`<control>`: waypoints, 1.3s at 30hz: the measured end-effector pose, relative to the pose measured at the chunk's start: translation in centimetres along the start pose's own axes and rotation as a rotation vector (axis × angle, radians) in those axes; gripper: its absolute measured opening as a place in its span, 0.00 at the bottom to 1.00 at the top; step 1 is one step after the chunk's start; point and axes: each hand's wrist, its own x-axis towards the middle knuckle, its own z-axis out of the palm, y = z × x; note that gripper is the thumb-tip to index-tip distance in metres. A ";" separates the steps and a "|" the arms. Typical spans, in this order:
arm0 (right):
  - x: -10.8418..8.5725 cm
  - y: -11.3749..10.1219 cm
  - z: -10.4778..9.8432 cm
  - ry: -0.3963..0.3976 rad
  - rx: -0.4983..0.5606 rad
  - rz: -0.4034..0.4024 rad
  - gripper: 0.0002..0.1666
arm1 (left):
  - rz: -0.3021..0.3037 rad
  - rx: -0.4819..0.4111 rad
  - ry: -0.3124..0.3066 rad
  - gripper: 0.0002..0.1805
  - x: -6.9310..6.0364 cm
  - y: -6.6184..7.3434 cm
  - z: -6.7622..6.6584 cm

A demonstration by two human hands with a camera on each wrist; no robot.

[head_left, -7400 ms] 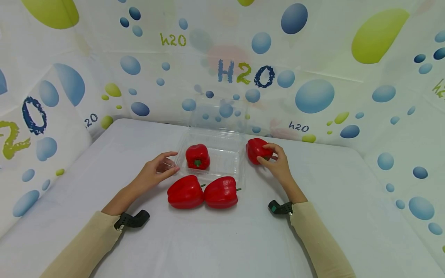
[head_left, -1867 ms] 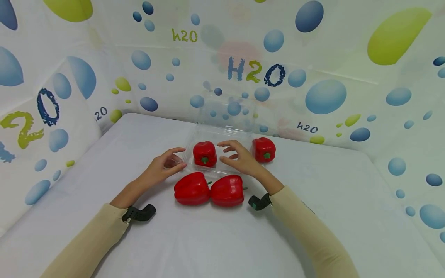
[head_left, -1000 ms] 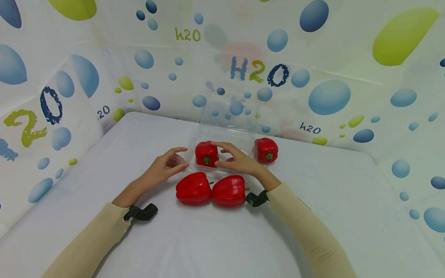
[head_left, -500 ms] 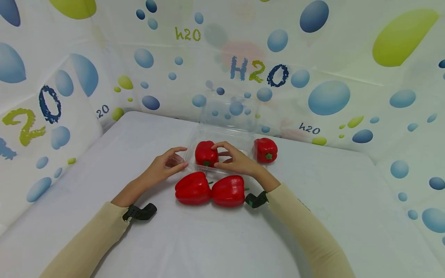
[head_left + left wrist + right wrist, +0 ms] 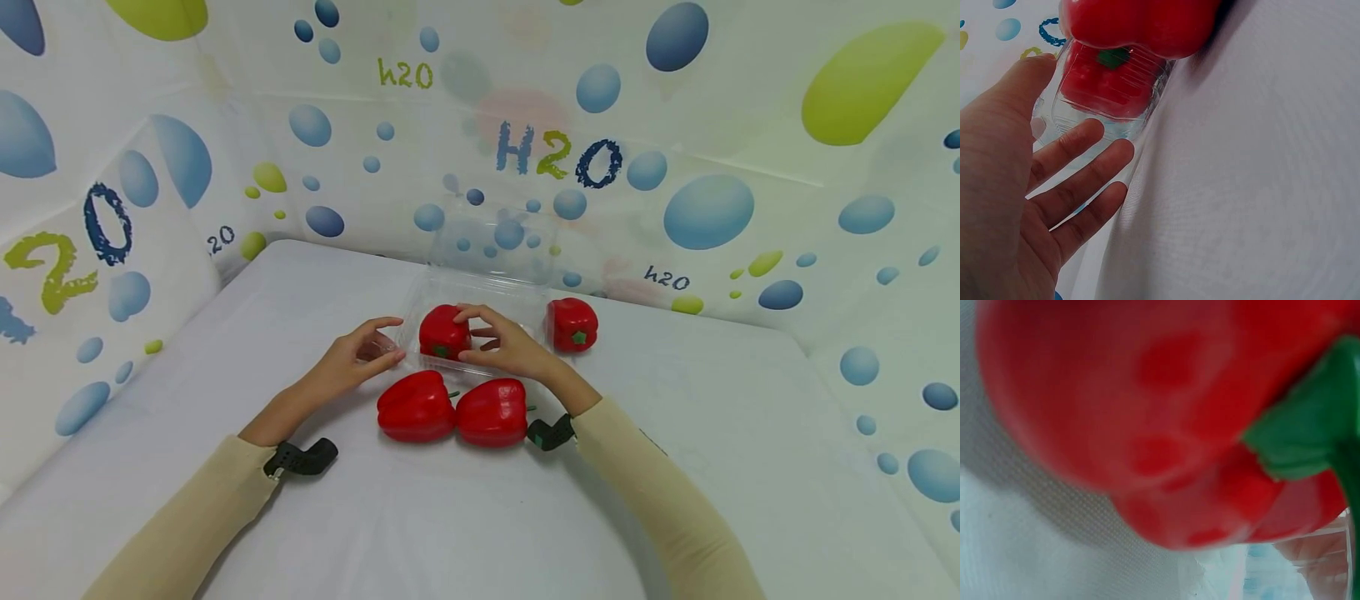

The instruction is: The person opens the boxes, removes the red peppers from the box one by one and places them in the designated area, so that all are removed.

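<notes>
My right hand (image 5: 510,343) grips a red bell pepper (image 5: 439,332) by its right side, with thumb and index finger curled against it. That pepper is in the left part of a clear plastic container (image 5: 491,290), whose clear lid (image 5: 491,237) stands raised behind. My left hand (image 5: 348,358) is at the container's left side, thumb and index spread at its edge. In the left wrist view its other fingers (image 5: 1107,161) are fairly straight beside the clear wall. A large bell pepper (image 5: 1147,412) with a green stem fills the right wrist view, hiding most of the right hand.
Two red bell peppers, a left one (image 5: 416,408) and a right one (image 5: 492,412), lie side by side before the container. Another bell pepper (image 5: 573,325) sits just right of it. White cloth covers the table (image 5: 450,517); a patterned curtain (image 5: 450,125) hangs behind.
My right hand has left the pepper at the right and moved left to the pepper inside the container. That pepper has turned slightly, its stem shifting left. My left hand stays at the container.
</notes>
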 end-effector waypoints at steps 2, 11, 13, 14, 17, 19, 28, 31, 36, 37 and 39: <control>0.0 0.0 0.0 -0.003 -0.005 -0.006 0.33 | -0.001 -0.002 -0.003 0.31 0.0 0.0 0.0; -0.2 -0.3 0.1 0.039 -0.020 0.068 0.30 | 0.011 0.007 -0.007 0.31 0.1 0.1 0.0; -0.1 -0.3 0.1 0.051 -0.018 0.089 0.29 | 0.012 0.012 -0.006 0.31 0.1 0.0 0.0; -0.1 -0.3 0.1 0.056 -0.015 0.100 0.28 | 0.012 0.013 -0.005 0.31 0.1 0.0 0.0; -0.1 -0.4 0.2 0.062 -0.007 0.117 0.27 | 0.010 0.011 -0.004 0.31 0.1 0.0 -0.1; -0.1 -0.3 0.1 0.067 -0.003 0.125 0.27 | 0.008 0.006 -0.006 0.31 0.1 0.1 -0.1; -0.1 -0.3 0.1 0.080 0.031 0.126 0.26 | 0.014 -0.013 -0.007 0.31 0.1 0.0 0.0; -0.2 -0.2 0.0 0.080 0.040 0.133 0.26 | 0.018 -0.017 -0.010 0.31 0.1 -0.1 0.0; -0.2 -0.2 0.0 0.074 0.051 0.159 0.26 | 0.018 -0.014 -0.012 0.31 0.1 -0.1 0.0; -0.2 -0.2 0.0 0.073 0.054 0.162 0.26 | 0.018 -0.013 -0.012 0.31 0.1 -0.1 0.0; -0.2 -0.2 0.0 0.070 0.064 0.169 0.26 | 0.018 -0.015 -0.012 0.31 0.1 -0.1 0.0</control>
